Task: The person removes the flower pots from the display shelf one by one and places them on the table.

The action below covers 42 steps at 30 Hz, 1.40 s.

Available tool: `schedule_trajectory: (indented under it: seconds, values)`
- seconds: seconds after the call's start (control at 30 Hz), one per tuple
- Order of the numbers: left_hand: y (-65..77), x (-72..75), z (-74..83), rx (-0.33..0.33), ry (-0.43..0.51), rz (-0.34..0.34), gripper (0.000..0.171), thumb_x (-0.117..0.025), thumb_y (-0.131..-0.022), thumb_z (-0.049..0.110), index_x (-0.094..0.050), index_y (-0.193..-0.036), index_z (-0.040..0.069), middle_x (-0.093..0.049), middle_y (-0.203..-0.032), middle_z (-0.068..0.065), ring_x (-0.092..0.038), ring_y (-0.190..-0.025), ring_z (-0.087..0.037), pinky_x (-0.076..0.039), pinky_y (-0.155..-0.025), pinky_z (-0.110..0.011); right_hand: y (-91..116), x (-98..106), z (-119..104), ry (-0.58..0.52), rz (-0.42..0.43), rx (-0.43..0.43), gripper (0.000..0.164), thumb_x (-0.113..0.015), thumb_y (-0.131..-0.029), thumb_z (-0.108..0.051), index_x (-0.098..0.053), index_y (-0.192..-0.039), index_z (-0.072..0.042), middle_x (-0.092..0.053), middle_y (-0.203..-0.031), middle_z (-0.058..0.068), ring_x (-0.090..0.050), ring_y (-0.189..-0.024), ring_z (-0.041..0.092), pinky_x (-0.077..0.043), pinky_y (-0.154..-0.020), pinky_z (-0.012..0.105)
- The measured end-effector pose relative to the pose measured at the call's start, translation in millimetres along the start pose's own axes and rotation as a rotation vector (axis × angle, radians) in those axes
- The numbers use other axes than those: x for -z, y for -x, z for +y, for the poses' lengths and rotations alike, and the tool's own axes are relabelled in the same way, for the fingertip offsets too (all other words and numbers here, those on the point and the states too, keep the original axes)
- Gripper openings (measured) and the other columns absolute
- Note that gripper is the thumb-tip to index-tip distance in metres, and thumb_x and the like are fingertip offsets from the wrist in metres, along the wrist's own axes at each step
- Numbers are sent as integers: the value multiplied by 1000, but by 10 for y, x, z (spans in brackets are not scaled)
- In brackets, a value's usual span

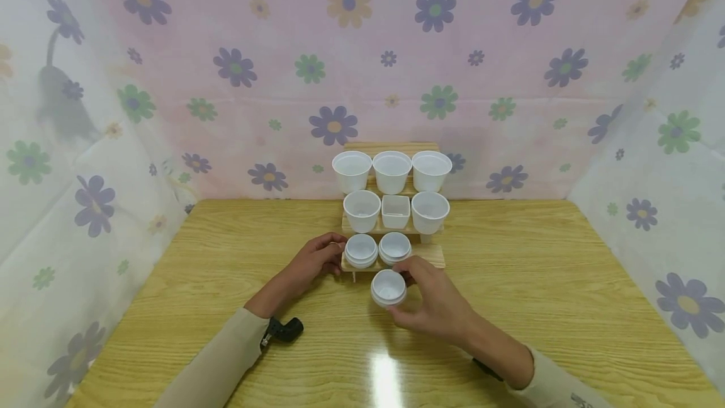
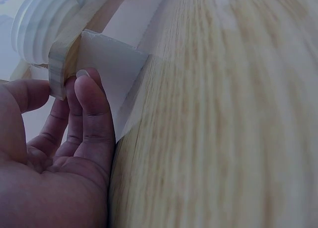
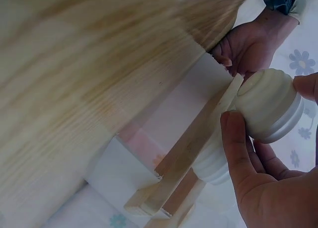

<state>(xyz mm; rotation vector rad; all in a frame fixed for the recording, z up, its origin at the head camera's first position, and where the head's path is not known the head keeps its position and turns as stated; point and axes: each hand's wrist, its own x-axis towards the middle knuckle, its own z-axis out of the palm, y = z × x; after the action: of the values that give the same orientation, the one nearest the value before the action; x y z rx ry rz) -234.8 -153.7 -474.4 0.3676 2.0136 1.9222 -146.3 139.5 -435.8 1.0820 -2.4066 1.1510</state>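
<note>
A stepped wooden rack stands at the middle of the table. Its top step carries three white cups. The middle step has a square cup between two round ones. Two small white bowls sit on the lowest step, whose right end is bare. My right hand grips a third small white bowl just in front of the rack, thumb on one side and fingers on the other. My left hand pinches the left end of the lowest step.
The wooden table is walled on three sides by flowered cloth. A black wrist strap shows on the left sleeve. A glare patch lies on the table near the front edge.
</note>
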Motion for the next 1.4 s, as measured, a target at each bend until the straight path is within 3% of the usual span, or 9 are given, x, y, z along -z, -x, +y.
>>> schedule_trajectory:
  seconds: [0.33,0.97,1.4]
  values:
    - [8,-8,8,1,10,-2,31,-51,-112,17,-60,-133,-5,-66,-106,-7,-63,-85,-18,-59,-75,-29,-59,-65,-53,-3,-32,3,56,-94,-76,-12,-63,-122,-2,-67,-115,6,-69,-99,17,-62,-84,27]
    - [4,-11,-3,7,13,6,31,-51,-112,15,-60,-133,-4,-67,-105,-6,-63,-84,-17,-58,-73,-28,-161,-232,-134,154,-140,-94,58,-94,-77,-22,-64,-123,-3,-67,-117,6,-63,-101,15,-58,-86,31]
    - [-1,5,-16,3,16,-6,32,-51,-112,17,-60,-133,-5,-67,-104,-6,-63,-83,-18,-58,-72,-28,-234,-315,-153,162,-201,-147,54,-94,-78,-21,-65,-121,-4,-67,-114,5,-64,-104,18,-58,-90,36]
